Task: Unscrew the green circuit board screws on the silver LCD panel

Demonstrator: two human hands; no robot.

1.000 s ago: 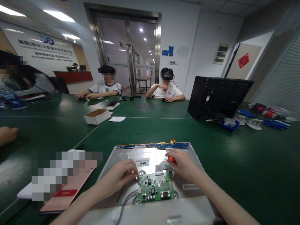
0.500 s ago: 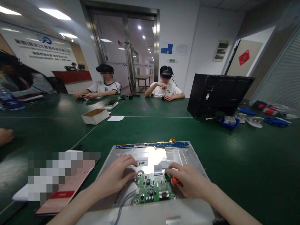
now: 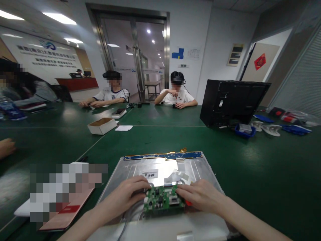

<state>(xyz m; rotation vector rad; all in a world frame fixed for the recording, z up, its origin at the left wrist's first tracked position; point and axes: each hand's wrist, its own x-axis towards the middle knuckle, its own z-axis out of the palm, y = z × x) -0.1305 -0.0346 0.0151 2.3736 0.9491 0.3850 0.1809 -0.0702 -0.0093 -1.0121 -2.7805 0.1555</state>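
Observation:
A green circuit board [image 3: 163, 200] sits over the silver metal back of a flat display panel [image 3: 140, 167]. My left hand [image 3: 131, 190] grips the board's left edge, fingers at its upper left corner. On the opposite side, my right hand [image 3: 200, 195] holds the upper right edge with its fingertips. Part of an orange-red object [image 3: 188, 203] shows under the right palm; its kind is hidden. Grey cables [image 3: 125, 221] run from the board's left side toward me. Beyond the board lies a silvery flap [image 3: 177, 176], and a blue circuit strip [image 3: 163, 156] lines the panel's far edge.
A pink-and-white item [image 3: 67, 211], partly blurred out, lies left of the panel. Farther off are a white open box [image 3: 102, 126], a paper [image 3: 123, 128], a black monitor [image 3: 233, 102] and a blue tray [image 3: 245, 130]. Other people sit around the green table [image 3: 263, 174].
The board has tilted and shifted slightly under both hands. My left fingers have come down onto its corner. The silvery flap behind it has changed position, and a round metal fitting now shows near my right fingers.

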